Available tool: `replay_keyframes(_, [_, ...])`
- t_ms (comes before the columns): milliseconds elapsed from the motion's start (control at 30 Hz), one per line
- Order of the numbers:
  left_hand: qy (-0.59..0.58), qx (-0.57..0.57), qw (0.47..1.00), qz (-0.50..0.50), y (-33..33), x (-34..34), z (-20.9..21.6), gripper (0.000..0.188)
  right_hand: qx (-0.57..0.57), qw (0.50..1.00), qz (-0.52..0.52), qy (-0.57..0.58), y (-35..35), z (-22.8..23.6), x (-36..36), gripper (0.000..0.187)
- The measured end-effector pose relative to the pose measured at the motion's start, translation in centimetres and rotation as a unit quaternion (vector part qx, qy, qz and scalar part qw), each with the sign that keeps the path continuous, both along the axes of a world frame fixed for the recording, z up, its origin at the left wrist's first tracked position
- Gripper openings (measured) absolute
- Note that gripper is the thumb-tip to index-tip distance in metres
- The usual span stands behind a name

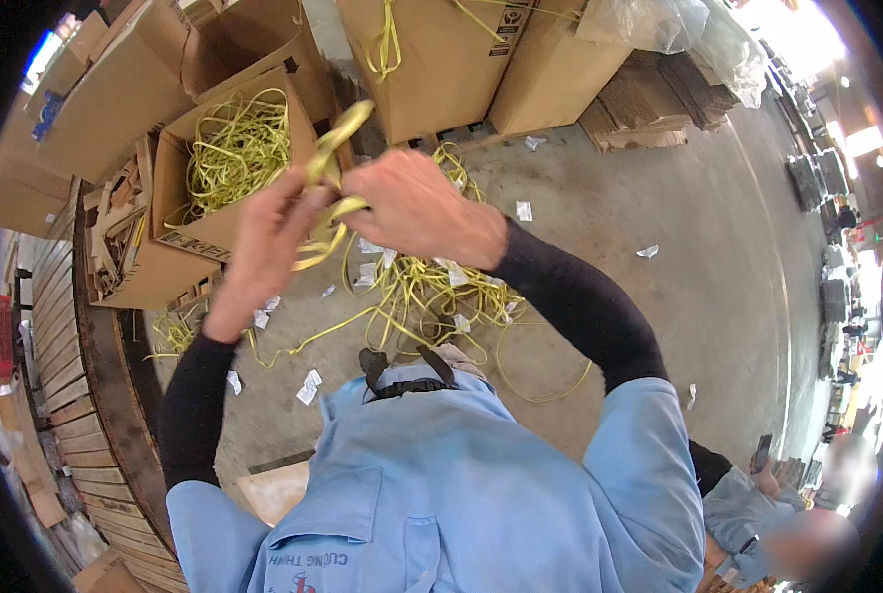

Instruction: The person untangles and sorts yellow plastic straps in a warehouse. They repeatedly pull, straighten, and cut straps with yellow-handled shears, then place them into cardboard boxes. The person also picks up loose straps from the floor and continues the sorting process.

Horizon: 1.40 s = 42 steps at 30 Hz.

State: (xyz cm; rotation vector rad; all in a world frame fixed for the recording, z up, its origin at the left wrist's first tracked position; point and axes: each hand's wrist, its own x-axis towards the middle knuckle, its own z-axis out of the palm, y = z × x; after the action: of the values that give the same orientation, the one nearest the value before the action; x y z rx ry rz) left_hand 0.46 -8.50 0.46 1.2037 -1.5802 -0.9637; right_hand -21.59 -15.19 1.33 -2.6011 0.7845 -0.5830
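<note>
In front of my chest, both hands are closed on a looped yellow cord (pixel 348 124) that looks flat, like strap. My left hand (pixel 268 222) grips it with the fingers bent, and my right hand (pixel 412 203) pinches it close beside. Motion blur hides how the loops cross between my fingers. On the floor beneath, a loose pile of the same yellow cord (pixel 412 301) lies tangled among small white paper slips (pixel 308 386). An open cardboard box (pixel 204 237), heaped with tangled yellow cord (pixel 239 153), stands beyond my left hand.
Tall cardboard boxes (pixel 441 69) stand ahead, with flattened cardboard (pixel 639 99) stacked to their right. A slatted wooden surface (pixel 71 395) runs along the left. At lower right, another person (pixel 748 514) holds a dark phone (pixel 762 453). More paper slips lie on the concrete floor.
</note>
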Motion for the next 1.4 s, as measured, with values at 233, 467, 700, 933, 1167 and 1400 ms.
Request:
replay_keyframes(233, [0.116,0.148,0.970,0.151,4.3,14.3,-2.2,0.028,0.144,0.987,-0.038,-0.058,-4.9,-0.8,-6.6,0.038])
replay_keyframes(467, [0.143,-0.064,0.780,0.605,16.9,47.8,-3.2,0.033,0.098,0.933,-0.338,0.074,-5.7,-8.0,-24.2,0.030])
replay_keyframes(700, [-0.085,-0.125,0.951,0.270,2.3,17.0,-4.6,0.020,0.050,0.998,-0.049,-0.005,0.1,-5.4,-4.7,0.036])
replay_keyframes(933, [-0.015,0.069,0.997,-0.037,1.4,0.8,-2.6,0.018,0.095,0.990,0.001,-0.102,-0.3,0.4,1.2,0.031])
replay_keyframes(1167, [0.273,0.044,0.921,0.275,4.3,29.4,-6.7,0.011,0.159,0.956,-0.248,-0.013,-1.9,-2.1,-17.4,0.027])
replay_keyframes(1400, [-0.038,-0.097,0.924,0.368,11.1,47.0,-11.9,0.050,0.093,0.898,-0.428,0.045,1.8,-8.4,-27.3,0.021])
